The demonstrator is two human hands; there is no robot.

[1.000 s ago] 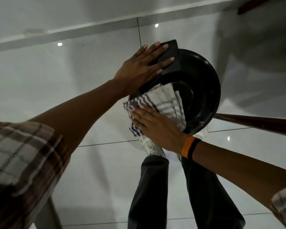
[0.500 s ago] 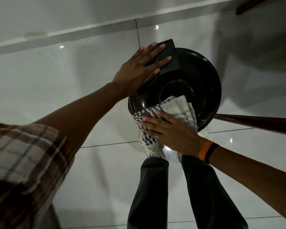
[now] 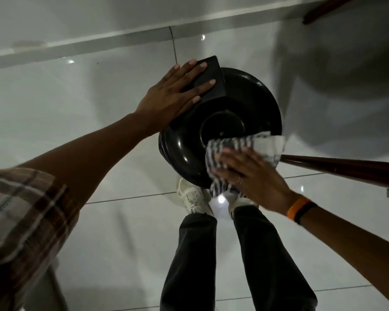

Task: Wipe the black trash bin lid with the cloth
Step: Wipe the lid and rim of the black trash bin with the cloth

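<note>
The round, glossy black trash bin lid fills the middle of the view, with a boxy black hinge block at its far left. My left hand lies flat on that block, fingers spread. My right hand presses a blue-and-white striped cloth onto the lid's near right rim. The cloth hangs over the edge and hides that part of the lid.
The bin stands on shiny white floor tiles near a skirting board. A dark wooden pole slants in from the right, close to the cloth. My white shoes stand just below the bin. A dark wooden piece sits top right.
My right hand has slid the cloth along the lid's near rim from the left side to the right side. The left hand has stayed flat on the hinge block.
</note>
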